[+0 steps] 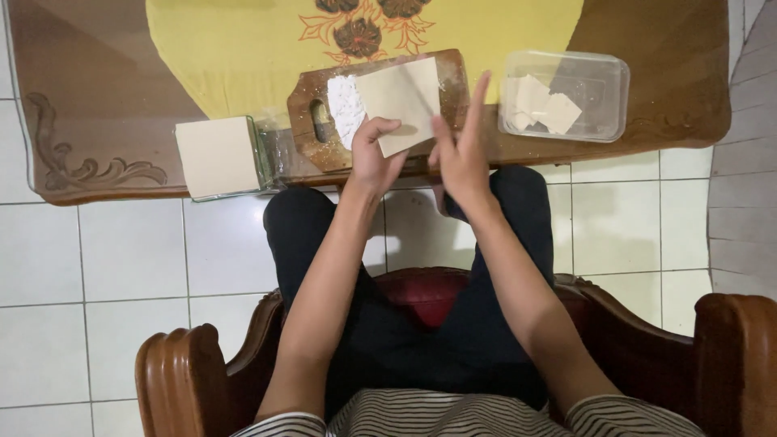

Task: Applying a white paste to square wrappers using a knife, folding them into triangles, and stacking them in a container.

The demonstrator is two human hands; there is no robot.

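The left hand (374,150) is pinching a pale square wrapper (402,103) by its lower left edge, thumb on top and fingers curled beneath, holding it up just above the centre of the frame. The right hand (461,150) is hovering just beside the sheet with its fingers spread and stretched upward, the fingertips touching or nearly touching the right edge; I cannot tell which.

The wrapper is looking thin, light and limp, a soft dough sheet that is likely to tear or crease if squeezed, so an edge or corner seems the safest place to be taking hold of it.

Behind it a wooden board (312,121) with a handle slot is lying on the table (97,121), carrying a mound of white, crumbly filling (346,105). Left of the board a stack (217,156) of the same square sheets is sitting in clear film. In the upper right a clear plastic tub (603,85) is holding a few folded pieces (538,103). The table is brown wood with carved scrollwork, covered in part by a yellow cloth (243,48) with a floral motif. Below, white floor tiles (97,267) and the arms of a glossy wooden chair (174,368) are showing.
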